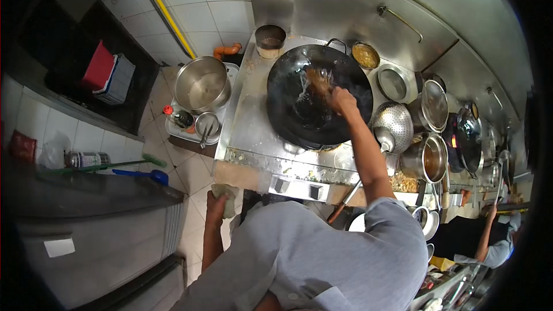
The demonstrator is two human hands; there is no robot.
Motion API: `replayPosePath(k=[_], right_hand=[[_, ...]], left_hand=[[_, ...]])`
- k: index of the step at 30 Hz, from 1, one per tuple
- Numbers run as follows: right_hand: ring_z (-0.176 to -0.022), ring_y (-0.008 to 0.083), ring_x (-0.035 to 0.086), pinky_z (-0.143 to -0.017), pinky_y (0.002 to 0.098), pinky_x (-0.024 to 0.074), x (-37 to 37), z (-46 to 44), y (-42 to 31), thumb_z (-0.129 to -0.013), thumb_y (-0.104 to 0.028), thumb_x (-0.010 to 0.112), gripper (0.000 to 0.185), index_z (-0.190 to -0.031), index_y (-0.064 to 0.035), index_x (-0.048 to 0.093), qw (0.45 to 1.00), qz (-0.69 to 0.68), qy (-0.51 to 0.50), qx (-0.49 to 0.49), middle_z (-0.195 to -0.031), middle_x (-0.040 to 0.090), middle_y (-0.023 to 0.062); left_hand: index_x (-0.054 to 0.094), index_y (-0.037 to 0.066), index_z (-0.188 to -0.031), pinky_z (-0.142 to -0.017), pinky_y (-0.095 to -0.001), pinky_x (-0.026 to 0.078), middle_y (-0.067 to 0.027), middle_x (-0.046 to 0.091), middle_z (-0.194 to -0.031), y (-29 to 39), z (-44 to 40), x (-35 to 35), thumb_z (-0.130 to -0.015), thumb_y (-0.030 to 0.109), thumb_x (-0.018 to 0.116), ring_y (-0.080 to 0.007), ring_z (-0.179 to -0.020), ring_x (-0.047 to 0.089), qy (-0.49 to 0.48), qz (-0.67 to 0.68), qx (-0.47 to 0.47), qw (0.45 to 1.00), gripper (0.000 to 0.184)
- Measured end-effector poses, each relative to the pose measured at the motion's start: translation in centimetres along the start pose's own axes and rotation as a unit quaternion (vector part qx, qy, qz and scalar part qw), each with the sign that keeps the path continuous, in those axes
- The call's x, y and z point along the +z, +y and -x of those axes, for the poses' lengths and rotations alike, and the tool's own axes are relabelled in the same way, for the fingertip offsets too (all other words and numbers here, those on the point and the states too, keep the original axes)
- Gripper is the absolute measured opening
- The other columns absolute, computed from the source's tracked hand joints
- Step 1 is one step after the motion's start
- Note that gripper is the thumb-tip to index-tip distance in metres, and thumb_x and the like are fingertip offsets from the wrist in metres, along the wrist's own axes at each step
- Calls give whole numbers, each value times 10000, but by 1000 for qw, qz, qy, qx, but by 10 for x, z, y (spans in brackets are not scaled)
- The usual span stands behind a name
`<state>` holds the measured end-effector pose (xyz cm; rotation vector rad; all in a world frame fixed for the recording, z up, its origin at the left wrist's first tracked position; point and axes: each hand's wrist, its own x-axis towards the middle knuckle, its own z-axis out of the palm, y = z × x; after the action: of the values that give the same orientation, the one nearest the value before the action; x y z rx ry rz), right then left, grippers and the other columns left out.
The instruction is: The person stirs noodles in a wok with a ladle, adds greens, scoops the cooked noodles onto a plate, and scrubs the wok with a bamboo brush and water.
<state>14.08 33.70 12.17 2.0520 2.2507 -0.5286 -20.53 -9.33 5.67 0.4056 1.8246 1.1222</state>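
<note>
A large black wok (288, 112) sits on the steel stove, with a little liquid shining inside. Over it, my right hand (344, 102) is closed around a brown bristled brush (318, 80), whose bristles touch the wok's inner surface and are blurred. Down by the stove's front left edge, my left hand (216, 206) grips a folded greyish-green cloth (228, 198). A perforated ladle (393, 124) lies right of the wok.
A steel pot (201, 83), a red-capped bottle (183, 118) and a small bowl (207, 124) stand on a tray at left. Pots (426, 158) and strainers (434, 105) crowd the right side. A co-worker (478, 242) stands at far right.
</note>
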Motion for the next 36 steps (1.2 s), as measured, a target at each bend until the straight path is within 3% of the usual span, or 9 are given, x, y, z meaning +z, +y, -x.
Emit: replayPosePath(k=[5, 7, 10, 12, 16, 20, 27, 29, 36], right_hand=[[-496, 177, 579, -513, 343, 502, 98, -21, 19, -852, -252, 682, 545, -1376, -165, 560, 936, -237, 125, -230, -765, 667, 123], [-632, 196, 646, -545, 349, 542, 20, 75, -23, -828, -292, 668, 621, -1418, -174, 512, 917, -345, -183, -87, -873, 654, 184], [-519, 185, 638, -540, 341, 530, 52, 74, 51, -856, -336, 688, 558, -1386, -227, 552, 939, -88, 29, -332, -803, 708, 135], [-824, 323, 719, -830, 429, 552, -12, 95, 40, -845, -432, 674, 546, -1349, -243, 583, 992, 6, -119, -44, -999, 715, 184], [-965, 359, 687, -748, 441, 570, -41, 46, 13, -862, -478, 650, 544, -1340, -225, 583, 991, -92, -94, 34, -1083, 686, 222], [-619, 143, 587, -443, 311, 481, 41, -18, -2, -848, -271, 726, 602, -1413, -228, 521, 888, -454, -75, -3, -818, 645, 63], [-604, 246, 694, -637, 363, 570, 9, 81, 38, -851, -343, 657, 544, -1364, -184, 569, 962, -24, -88, -258, -936, 719, 163], [-793, 321, 726, -760, 388, 571, -16, 74, 50, -839, -433, 657, 525, -1298, -180, 623, 984, 81, -153, -44, -1032, 707, 196], [-576, 251, 689, -595, 375, 568, 21, -18, 18, -846, -404, 671, 605, -1392, -184, 528, 984, -168, 2, -60, -789, 701, 174]], left_hand=[[469, -47, -1171, -759, -368, 530, -169, 596, -1066, -12, -8, 3, -782, 183, 681, -250, -918, 617, -13, -19, 0, 1000, 499], [471, -38, -1167, -756, -367, 527, -162, 597, -1055, -13, -7, 0, -785, 191, 685, -244, -904, 616, -13, -20, -10, 1000, 494], [472, -36, -1172, -758, -369, 528, -160, 599, -1050, 1, 6, -4, -792, 183, 681, -242, -903, 614, 12, 5, -3, 1000, 486], [472, -36, -1174, -764, -368, 527, -162, 600, -1058, -6, 1, -10, -795, 184, 682, -242, -909, 615, 19, 8, 5, 1000, 486], [469, -38, -1184, -793, -368, 525, -171, 603, -1088, -6, -8, -6, -799, 195, 682, -247, -934, 618, 5, -20, 26, 999, 498], [465, -42, -1192, -823, -371, 517, -175, 600, -1109, 13, -9, 13, -799, 193, 677, -253, -961, 616, -28, -18, 32, 999, 505], [467, -45, -1197, -818, -371, 519, -172, 589, -1100, 9, 3, -2, -796, 175, 675, -255, -957, 611, -2, -11, 13, 1000, 502], [464, -46, -1199, -807, -367, 525, -171, 588, -1101, 9, 9, -8, -794, 173, 678, -253, -961, 611, 4, 30, 23, 999, 508], [463, -38, -1200, -808, -367, 525, -166, 589, -1106, 26, 1, 9, -806, 170, 675, -250, -967, 610, -40, 20, 44, 998, 494]])
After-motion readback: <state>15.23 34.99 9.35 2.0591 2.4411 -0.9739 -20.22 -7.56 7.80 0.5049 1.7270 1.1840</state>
